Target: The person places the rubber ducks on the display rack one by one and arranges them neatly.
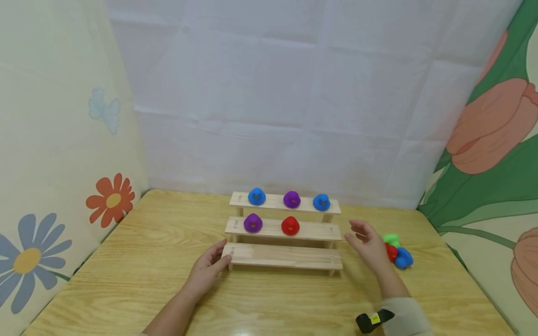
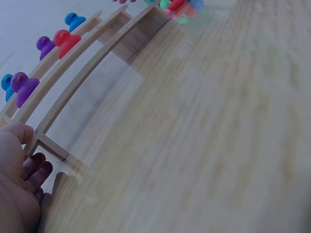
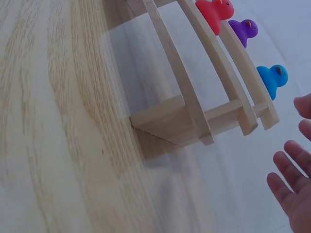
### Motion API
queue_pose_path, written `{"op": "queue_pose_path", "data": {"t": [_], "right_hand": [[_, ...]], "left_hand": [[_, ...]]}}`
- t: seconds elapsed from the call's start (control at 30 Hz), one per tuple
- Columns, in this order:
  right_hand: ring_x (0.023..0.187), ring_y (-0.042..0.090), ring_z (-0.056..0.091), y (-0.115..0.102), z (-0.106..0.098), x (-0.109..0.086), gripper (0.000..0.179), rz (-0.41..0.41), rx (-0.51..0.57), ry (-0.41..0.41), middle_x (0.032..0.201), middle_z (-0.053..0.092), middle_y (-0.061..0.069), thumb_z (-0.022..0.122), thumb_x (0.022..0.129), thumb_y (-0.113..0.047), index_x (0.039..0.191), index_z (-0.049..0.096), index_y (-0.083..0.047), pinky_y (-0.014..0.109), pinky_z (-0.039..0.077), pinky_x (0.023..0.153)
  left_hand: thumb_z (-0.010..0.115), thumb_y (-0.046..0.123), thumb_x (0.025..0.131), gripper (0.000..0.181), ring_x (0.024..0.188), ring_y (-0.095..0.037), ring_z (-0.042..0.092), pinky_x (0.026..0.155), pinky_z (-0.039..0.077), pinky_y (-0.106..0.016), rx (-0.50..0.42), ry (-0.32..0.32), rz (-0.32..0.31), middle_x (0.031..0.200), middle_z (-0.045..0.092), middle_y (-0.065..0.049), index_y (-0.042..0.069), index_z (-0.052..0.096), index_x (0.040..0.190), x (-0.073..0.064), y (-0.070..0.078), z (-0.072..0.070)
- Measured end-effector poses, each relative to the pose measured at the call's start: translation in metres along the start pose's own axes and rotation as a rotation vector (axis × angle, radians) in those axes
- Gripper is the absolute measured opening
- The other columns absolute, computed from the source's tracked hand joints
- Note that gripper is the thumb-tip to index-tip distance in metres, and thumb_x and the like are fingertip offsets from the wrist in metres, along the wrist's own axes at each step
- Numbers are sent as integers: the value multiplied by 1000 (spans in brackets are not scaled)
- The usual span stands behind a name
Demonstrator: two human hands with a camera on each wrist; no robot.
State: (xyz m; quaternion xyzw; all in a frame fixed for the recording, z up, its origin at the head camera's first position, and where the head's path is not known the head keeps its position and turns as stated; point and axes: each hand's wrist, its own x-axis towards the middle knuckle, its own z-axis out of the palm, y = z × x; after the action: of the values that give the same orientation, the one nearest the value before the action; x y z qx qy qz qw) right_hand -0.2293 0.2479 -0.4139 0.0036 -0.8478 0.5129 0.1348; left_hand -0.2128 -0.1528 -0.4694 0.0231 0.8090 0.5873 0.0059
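Observation:
A three-step wooden stand (image 1: 286, 256) bears several rubber ducks. On its top step sit a blue duck (image 1: 257, 196), a purple duck (image 1: 292, 199) and another blue duck (image 1: 322, 202). The middle step carries a purple duck (image 1: 253, 223) at the left and a red duck (image 1: 290, 226) near its centre. My left hand (image 1: 205, 270) grips the left end of the lowest step between thumb and fingers. Just beyond the stand's right end, my right hand (image 1: 370, 245) hovers with its fingers loosely extended, holding nothing, as the right wrist view also shows.
Right of my right hand, a green duck (image 1: 392, 240), a red duck (image 1: 391, 252) and a blue duck (image 1: 403, 258) lie clustered on the wooden table (image 1: 269, 303). A white cloth (image 1: 252, 93) hangs behind, with flower-patterned panels (image 1: 496, 126) at both sides.

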Motion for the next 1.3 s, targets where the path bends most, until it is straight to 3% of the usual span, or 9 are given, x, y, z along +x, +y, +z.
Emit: {"op": "queue_pose_path", "data": {"t": [0.3, 0.63, 0.97, 1.3], "right_hand": [[131, 34, 47, 8, -8, 1, 46, 136, -20, 21, 141, 51, 24, 65, 94, -17, 135, 51, 0, 47, 37, 110], [133, 39, 41, 27, -16, 1, 50, 228, -80, 76, 146, 44, 25, 63, 95, -24, 137, 48, -2, 51, 35, 111], [139, 40, 36, 38, -20, 4, 54, 270, -108, 117, 148, 40, 28, 62, 96, -26, 140, 44, 0, 53, 31, 114], [138, 45, 35, 43, -18, 8, 57, 276, -211, 147, 145, 42, 30, 62, 95, -27, 139, 44, 4, 56, 28, 114]], "left_hand": [[59, 21, 98, 56, 123, -29, 54, 98, 41, -26, -2, -2, 3, 134, 58, -20, 1, 40, 147, 2, 0, 0], [59, 20, 98, 56, 122, -28, 54, 97, 42, -24, -5, -3, -1, 133, 59, -20, 1, 40, 147, 1, 2, -1], [59, 21, 98, 56, 122, -29, 54, 97, 42, -26, 3, -4, -4, 133, 59, -20, 2, 40, 147, 1, 1, -1], [58, 22, 99, 56, 125, -32, 53, 105, 41, -42, 14, -1, -7, 135, 57, -21, 2, 39, 148, 1, -2, 0]]}}
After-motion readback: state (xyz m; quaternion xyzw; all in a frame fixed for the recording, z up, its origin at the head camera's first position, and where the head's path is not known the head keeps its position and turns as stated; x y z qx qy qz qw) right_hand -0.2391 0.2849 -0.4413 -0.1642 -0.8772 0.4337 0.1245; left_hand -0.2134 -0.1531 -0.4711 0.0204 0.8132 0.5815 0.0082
